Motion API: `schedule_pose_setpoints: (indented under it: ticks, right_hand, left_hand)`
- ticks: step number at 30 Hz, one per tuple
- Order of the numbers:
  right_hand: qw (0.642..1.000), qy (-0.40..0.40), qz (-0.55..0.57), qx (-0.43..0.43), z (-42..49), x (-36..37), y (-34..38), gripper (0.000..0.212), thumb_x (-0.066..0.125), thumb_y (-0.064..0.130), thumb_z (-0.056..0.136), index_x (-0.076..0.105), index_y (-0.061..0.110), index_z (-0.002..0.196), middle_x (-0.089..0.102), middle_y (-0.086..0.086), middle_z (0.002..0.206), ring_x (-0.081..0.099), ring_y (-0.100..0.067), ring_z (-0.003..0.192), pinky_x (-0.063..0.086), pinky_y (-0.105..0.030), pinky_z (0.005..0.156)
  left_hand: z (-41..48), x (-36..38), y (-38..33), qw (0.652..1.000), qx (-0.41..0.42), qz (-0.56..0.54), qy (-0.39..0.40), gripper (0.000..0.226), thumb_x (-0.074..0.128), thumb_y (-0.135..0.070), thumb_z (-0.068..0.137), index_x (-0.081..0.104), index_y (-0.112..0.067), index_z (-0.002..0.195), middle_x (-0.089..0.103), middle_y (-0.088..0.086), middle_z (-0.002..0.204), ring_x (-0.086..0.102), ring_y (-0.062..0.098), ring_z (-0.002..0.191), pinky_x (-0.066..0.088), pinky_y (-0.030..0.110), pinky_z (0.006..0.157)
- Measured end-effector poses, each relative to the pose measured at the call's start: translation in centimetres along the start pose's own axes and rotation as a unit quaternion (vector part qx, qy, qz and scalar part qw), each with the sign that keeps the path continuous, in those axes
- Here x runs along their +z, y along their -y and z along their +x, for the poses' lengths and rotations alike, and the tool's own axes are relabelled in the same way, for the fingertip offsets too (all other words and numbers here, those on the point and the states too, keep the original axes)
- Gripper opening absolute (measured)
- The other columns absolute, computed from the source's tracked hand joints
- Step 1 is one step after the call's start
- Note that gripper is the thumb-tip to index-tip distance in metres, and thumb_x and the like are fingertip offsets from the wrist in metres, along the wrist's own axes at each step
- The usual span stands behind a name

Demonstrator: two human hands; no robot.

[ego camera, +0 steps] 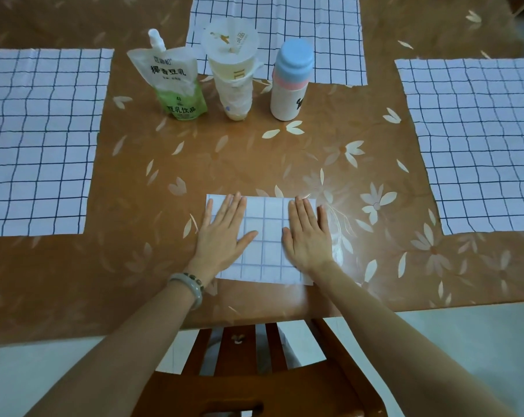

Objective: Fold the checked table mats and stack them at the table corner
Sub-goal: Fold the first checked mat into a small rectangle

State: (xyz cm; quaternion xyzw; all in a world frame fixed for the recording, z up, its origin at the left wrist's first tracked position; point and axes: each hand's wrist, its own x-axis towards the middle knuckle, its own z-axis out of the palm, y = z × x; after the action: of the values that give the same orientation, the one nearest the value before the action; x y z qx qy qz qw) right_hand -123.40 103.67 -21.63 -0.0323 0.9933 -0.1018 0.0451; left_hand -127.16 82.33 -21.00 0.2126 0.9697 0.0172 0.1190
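Both hands flat, fingers straight and together, left hand (224,233) and right hand (307,236) pressing the folded mat (265,236) under the palms (gripping nothing), three unfolded mats beyond the fingertips.

Brown flower-patterned table (254,164) — glossy under light; wooden chair (254,386) at its near edge; pale floor (465,341).

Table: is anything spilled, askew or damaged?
Nothing stands out. The pouch, cup and bottle stand upright with no spill; the left mat, far mat and right mat lie flat; left hand and right hand press the folded mat.
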Motion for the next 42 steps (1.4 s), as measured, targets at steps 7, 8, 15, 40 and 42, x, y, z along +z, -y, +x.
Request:
schedule_pose_setpoints:
  ticks: [7,8,15,40,42]
  right_hand:
    - [1.000,0.014,-0.006,0.007,0.0,-0.2,0.1,0.060,0.021,0.035,0.095,0.032,0.003,0.145,0.033,-0.014,0.151,0.025,-0.027,0.143,0.003,-0.048,0.117]
    - [1.000,0.015,-0.006,0.007,0.0,-0.2,0.2,0.060,0.021,0.034,0.095,0.032,0.002,0.145,0.033,-0.014,0.151,0.025,-0.028,0.142,0.003,-0.048,0.117]
    - [1.000,0.018,-0.010,0.012,0.1,-0.3,0.3,0.060,0.020,0.034,0.095,0.032,0.002,0.145,0.033,-0.014,0.151,0.025,-0.028,0.143,0.002,-0.047,0.117]
    - [0.995,-0.049,0.084,-0.017,0.2,-3.0,5.0,0.044,0.077,0.018,0.061,0.067,0.014,0.104,0.056,-0.017,0.101,0.055,-0.037,0.084,0.044,-0.038,0.072]
    - [0.993,0.034,0.116,0.004,-0.3,-2.5,5.5,0.041,0.071,0.021,0.068,0.065,0.014,0.108,0.051,-0.015,0.100,0.051,-0.036,0.088,0.040,-0.038,0.075]
  left_hand:
    - [-2.0,-0.2,4.8,0.999,-0.037,0.031,-0.010,0.079,0.006,-0.063,0.094,0.013,-0.011,0.153,0.018,0.007,0.159,0.014,0.022,0.147,0.003,0.050,0.119]
    - [-2.3,-0.3,5.2,0.999,-0.037,0.035,-0.010,0.080,0.007,-0.064,0.094,0.015,-0.009,0.152,0.021,0.008,0.158,0.016,0.022,0.147,0.003,0.049,0.119]
    - [-4.2,-0.1,2.4,0.999,0.033,0.024,-0.020,0.084,0.010,-0.067,0.094,0.013,-0.006,0.152,0.012,0.011,0.159,0.007,0.023,0.148,0.004,0.049,0.118]
    - [-7.6,-0.7,6.5,0.999,-0.007,0.030,0.042,0.074,0.022,-0.064,0.093,0.025,-0.018,0.151,0.022,0.011,0.157,0.017,0.029,0.146,-0.005,0.045,0.117]
    - [-7.3,-1.1,6.1,0.999,-0.006,0.029,0.040,0.076,0.028,-0.062,0.090,0.033,-0.013,0.148,0.027,0.013,0.155,0.020,0.029,0.145,-0.005,0.043,0.117]
